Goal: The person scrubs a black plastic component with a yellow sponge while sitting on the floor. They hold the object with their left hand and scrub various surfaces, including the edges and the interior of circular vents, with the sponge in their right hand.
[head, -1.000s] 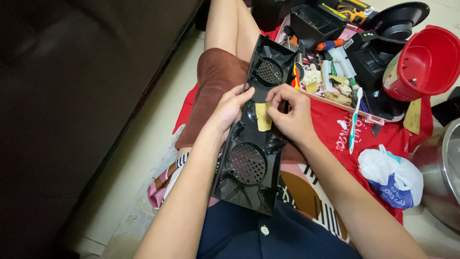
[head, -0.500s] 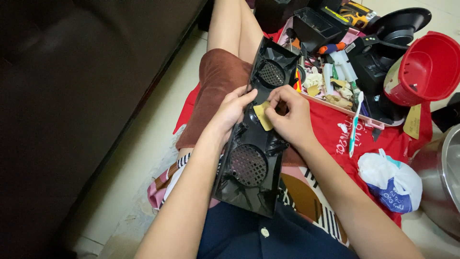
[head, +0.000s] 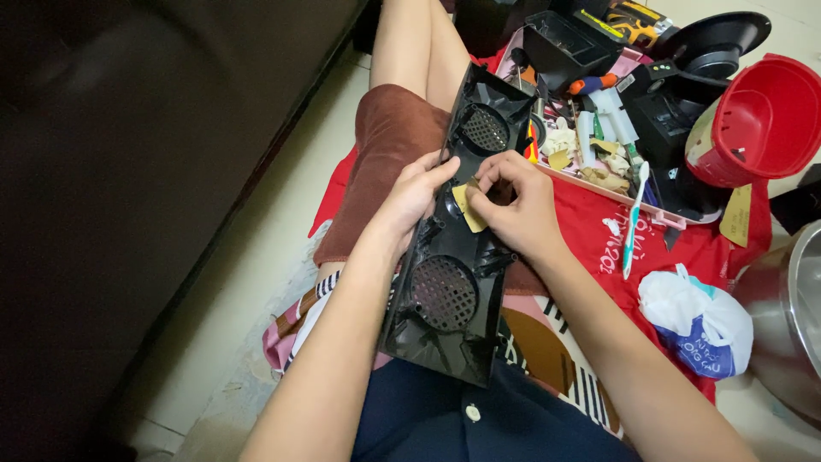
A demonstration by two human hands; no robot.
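A: On lap, centre: left hand [head: 409, 201] clamped round black speaker panel [head: 453, 257] edge. Right?
B: Right hand [head: 517, 210] pinching yellow pad [head: 468, 208] on panel. Could slip, probably; narrow knee support, cluttered tray [head: 599, 184] right.

Bare floor [head: 256, 282] leftward — cluttered tool tray [head: 590, 162], red pot [head: 757, 120] rightward

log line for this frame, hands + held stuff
left hand: steadies black speaker panel | right hand: pinches yellow pad on panel | panel on lap
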